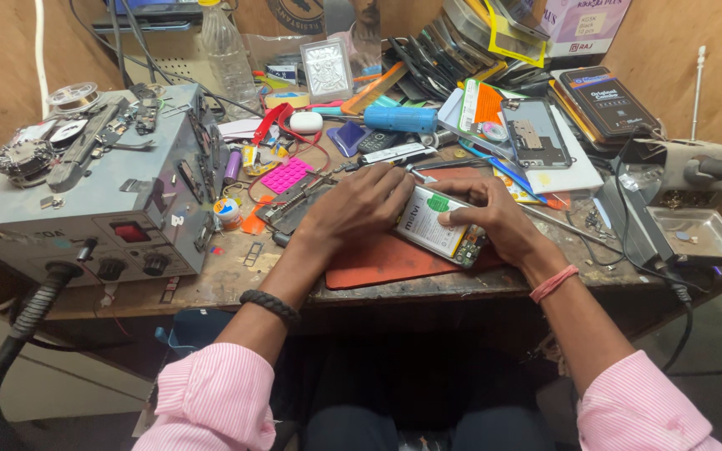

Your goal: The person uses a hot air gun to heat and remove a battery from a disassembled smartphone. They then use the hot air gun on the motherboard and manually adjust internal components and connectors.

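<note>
The person's 2 hands meet over an opened phone [440, 227] that lies back-up, its white battery and a strip of circuit board showing, on a red-orange work mat [378, 260] at the front edge of the bench [236, 284]. The left hand [361, 205] rests palm-down with fingers curled over the phone's upper left end, pressing on it rather than gripping it. The right hand [486, 213] cups the phone's right side, fingers bent around its far edge and the thumb laid flat on the battery, so it holds the phone loosely. A black braided band [269, 305] circles the left wrist and a pink band [553, 282] the right; both sleeves are pink-striped.

Just left of the left hand lie a dark phone frame [294, 209] and a pink silicone pad [286, 175]. Farther left stands a grey rework station [94, 192] with knobs, a hose and loose parts on top. Behind the hands are a blue cylindrical tool [399, 119], a clear plastic bottle [226, 54] and a heap of phone screens and cases [461, 50]. To the right sits a small metal tray [699, 238].
</note>
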